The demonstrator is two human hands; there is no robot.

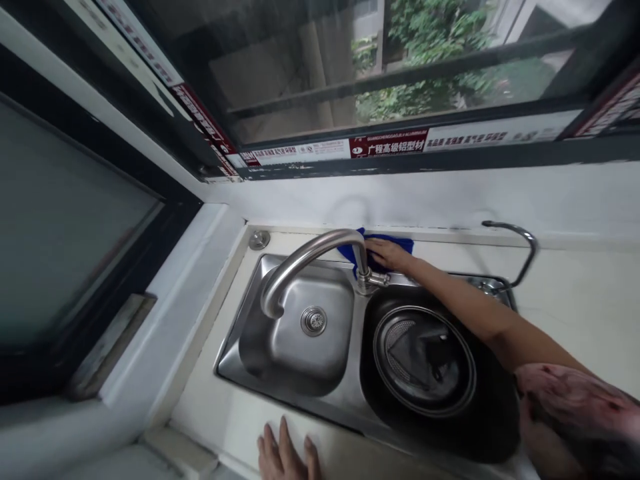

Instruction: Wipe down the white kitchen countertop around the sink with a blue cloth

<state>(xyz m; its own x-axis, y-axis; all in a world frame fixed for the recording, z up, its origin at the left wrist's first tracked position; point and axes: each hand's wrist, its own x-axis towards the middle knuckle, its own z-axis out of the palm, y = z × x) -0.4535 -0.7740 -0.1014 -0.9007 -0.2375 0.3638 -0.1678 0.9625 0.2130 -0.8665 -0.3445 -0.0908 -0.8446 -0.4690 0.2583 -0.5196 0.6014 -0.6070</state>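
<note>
A blue cloth [401, 244] lies on the counter strip behind the sink, by the base of the curved faucet [315, 248]. My right hand [387, 253] presses down on it, fingers pointing left behind the faucet, the arm reaching across the right basin. Near the front edge of the counter, my left hand [289, 457] rests with its fingers spread, holding nothing. The stainless steel double sink [356, 347] lies between my two hands.
A round metal strainer basket [425, 360] sits in the dark right basin. A smaller curved tap [530, 250] rises at the right. A round metal cap [259, 239] stands at the back left corner. Behind the counter are a white wall and a window [400, 87].
</note>
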